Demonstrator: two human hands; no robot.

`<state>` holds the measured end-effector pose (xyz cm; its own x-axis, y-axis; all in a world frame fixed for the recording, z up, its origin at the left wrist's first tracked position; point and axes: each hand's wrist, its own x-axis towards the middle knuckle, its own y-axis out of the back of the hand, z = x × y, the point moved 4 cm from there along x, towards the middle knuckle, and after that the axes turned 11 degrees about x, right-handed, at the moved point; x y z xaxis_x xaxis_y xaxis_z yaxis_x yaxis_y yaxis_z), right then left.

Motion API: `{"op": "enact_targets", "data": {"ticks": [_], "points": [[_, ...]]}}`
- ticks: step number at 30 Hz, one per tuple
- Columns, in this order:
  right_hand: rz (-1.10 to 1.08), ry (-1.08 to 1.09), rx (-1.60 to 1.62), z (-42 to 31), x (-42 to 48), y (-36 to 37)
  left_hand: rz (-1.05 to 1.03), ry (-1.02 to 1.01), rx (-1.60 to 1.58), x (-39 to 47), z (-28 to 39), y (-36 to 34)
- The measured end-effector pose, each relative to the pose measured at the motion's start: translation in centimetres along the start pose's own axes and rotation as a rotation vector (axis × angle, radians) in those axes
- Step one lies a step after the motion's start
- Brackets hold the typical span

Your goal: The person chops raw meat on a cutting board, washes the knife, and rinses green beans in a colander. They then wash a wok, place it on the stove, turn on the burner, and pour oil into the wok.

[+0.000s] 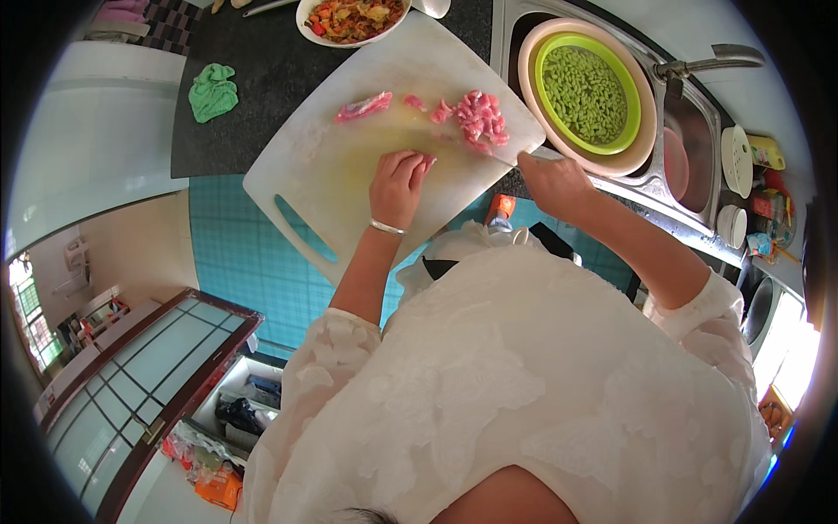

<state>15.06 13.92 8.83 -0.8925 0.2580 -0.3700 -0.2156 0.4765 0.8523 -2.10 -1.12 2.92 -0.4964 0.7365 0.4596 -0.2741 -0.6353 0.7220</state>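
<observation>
My left hand point(397, 190), with a silver bangle at the wrist, rests on a large white cutting board point(308, 164). Its curled fingertips hold down a small piece of raw meat point(429, 160). At the board's right corner my right hand point(556, 183) grips a kitchen knife point(504, 162). The blade points left over the board and is seen nearly edge-on, so its outline is faint. Just beyond it lies a pile of diced pink meat point(481, 118). Farther left are a longer strip of meat point(364, 107) and a small loose bit point(414, 102).
A bowl of chopped cooked vegetables point(353, 19) stands behind the board. Green beans soak in a lime-green basin point(636, 124) within a pink basin point(648, 150) at the steel sink point(707, 137), beneath a faucet point(713, 64). A green cloth point(213, 93) lies on the dark counter point(262, 72).
</observation>
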Motion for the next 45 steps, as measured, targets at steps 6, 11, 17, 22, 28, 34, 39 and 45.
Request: {"op": "enact_targets", "data": {"ticks": [6, 11, 17, 22, 28, 34, 39, 45], "points": [[-0.167, 0.004, 0.058, -4.0, 0.1, 1.3, 0.011, -0.017, 0.060, -1.0, -0.3, 0.1], [-0.201, -0.009, 0.179, -5.6, 2.7, 0.0, 0.038, -0.031, 0.086, -0.9, -0.2, -0.5], [-0.142, 0.074, 0.219, -7.2, 5.1, -0.2, -0.020, -0.051, 0.198, -1.1, -0.8, -0.4], [-0.184, -0.011, 0.024, -2.2, 1.3, 0.1, 0.003, 0.020, 0.060, -1.0, -0.2, -0.1], [-0.229, 0.020, -0.002, -4.9, 1.1, 1.6, 0.018, 0.019, 0.073, -1.4, -0.4, 0.2], [-0.186, 0.033, 0.246, -7.0, 4.7, 0.3, -0.010, -0.014, 0.146, -1.1, -0.1, 0.0], [-0.243, -0.003, 0.215, -6.4, 3.8, -0.9, -0.005, 0.000, 0.145, -0.9, -0.6, 0.2], [-0.120, -0.012, -0.017, -1.5, 0.8, 0.2, 0.044, 0.026, 0.039, -0.6, -0.2, 0.2]]}}
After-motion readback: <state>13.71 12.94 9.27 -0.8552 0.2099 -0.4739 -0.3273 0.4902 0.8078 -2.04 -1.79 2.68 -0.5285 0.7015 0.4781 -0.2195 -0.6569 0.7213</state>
